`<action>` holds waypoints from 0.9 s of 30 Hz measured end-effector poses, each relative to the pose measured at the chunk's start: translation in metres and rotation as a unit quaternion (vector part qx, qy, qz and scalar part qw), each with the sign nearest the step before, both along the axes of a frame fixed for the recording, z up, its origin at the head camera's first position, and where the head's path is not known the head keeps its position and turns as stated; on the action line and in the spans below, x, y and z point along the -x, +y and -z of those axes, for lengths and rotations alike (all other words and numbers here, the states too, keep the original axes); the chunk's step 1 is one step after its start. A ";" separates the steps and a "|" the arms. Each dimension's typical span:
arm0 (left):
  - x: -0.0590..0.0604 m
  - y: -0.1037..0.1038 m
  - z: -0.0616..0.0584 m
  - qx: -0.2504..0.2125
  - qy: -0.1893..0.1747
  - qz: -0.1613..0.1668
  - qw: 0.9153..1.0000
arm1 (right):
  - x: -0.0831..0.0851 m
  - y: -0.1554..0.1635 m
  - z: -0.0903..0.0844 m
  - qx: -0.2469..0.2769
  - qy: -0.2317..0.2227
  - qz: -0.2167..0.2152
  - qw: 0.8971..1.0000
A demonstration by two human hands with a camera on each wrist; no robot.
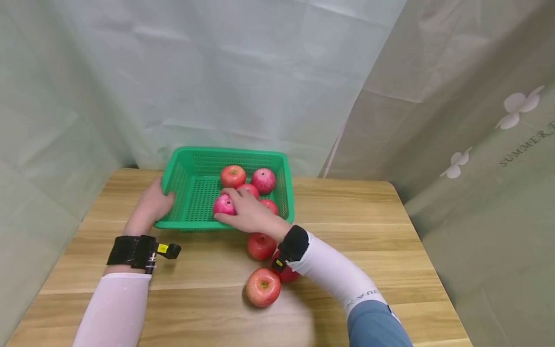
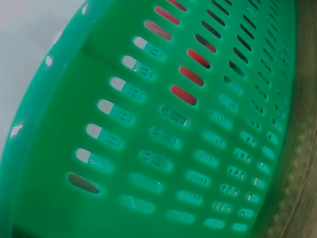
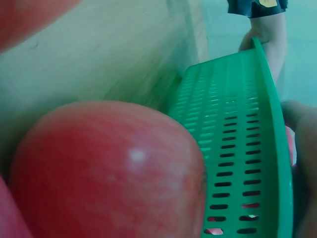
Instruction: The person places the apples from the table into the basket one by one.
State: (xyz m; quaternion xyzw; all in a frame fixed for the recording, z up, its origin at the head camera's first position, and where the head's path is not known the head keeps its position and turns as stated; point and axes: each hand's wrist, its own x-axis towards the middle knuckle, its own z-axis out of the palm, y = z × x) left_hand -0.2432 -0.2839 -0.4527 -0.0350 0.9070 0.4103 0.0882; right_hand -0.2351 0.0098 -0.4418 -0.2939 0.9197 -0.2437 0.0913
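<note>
A green slotted basket (image 1: 191,159) stands at the back of the wooden table (image 1: 381,226). My left hand (image 1: 157,200) grips its front left corner, and the left wrist view shows only the basket wall (image 2: 163,148) with red showing through the slots. My right hand (image 1: 231,203) reaches over the front rim and curls round a pink-red apple (image 1: 222,206) inside. Several more apples lie in the basket, among them one at the back (image 1: 232,176) and a pinker one (image 1: 263,180). In the right wrist view a red apple (image 3: 109,168) fills the foreground beside the basket (image 3: 237,148).
Three red apples lie on the table in front of the basket: one near the rim (image 1: 261,246), one nearer me (image 1: 263,287), one half hidden under my right wrist (image 1: 289,275). Pale curtains hang behind and at both sides.
</note>
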 end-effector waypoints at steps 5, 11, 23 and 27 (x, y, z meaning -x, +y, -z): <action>-0.001 0.000 0.001 0.002 -0.001 0.000 1.000 | 0.000 -0.004 0.002 -0.012 0.009 -0.005 1.000; -0.002 -0.001 -0.001 0.003 0.002 0.001 1.000 | 0.000 -0.004 0.002 -0.026 0.015 -0.002 1.000; -0.001 0.000 0.000 -0.008 -0.002 -0.005 1.000 | 0.003 -0.009 0.003 -0.088 0.022 0.017 0.996; 0.000 0.000 0.001 -0.009 -0.002 -0.004 1.000 | 0.003 -0.012 0.000 -0.106 0.015 0.021 0.994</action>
